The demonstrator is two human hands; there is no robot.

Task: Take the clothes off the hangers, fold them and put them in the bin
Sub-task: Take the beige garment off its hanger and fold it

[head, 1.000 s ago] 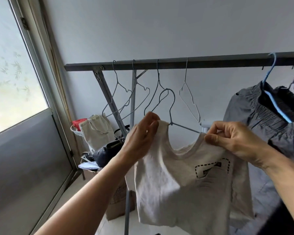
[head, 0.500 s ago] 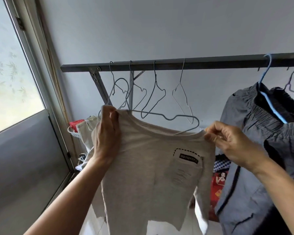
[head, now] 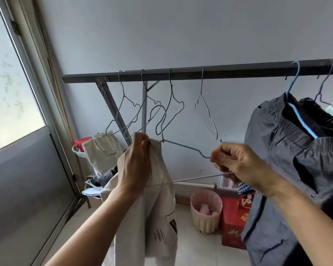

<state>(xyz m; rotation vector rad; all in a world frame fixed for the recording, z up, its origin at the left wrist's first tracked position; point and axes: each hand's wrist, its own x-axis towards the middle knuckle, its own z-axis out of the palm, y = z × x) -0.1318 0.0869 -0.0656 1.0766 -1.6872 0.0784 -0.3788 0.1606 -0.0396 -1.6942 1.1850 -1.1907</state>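
Sliding best: right hand (head: 236, 166) pinching the wire hanger (head: 183, 145) draws away; left hand (head: 135, 162) clutches the beige shirt (head: 158, 208).

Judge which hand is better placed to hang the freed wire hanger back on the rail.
Right. The right hand already pinches the grey wire hanger at its end, while the left hand grips the cream T-shirt.

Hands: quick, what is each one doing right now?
Left hand: closed, gripping the beige shirt.
Right hand: closed, pinching the end of the wire hanger.
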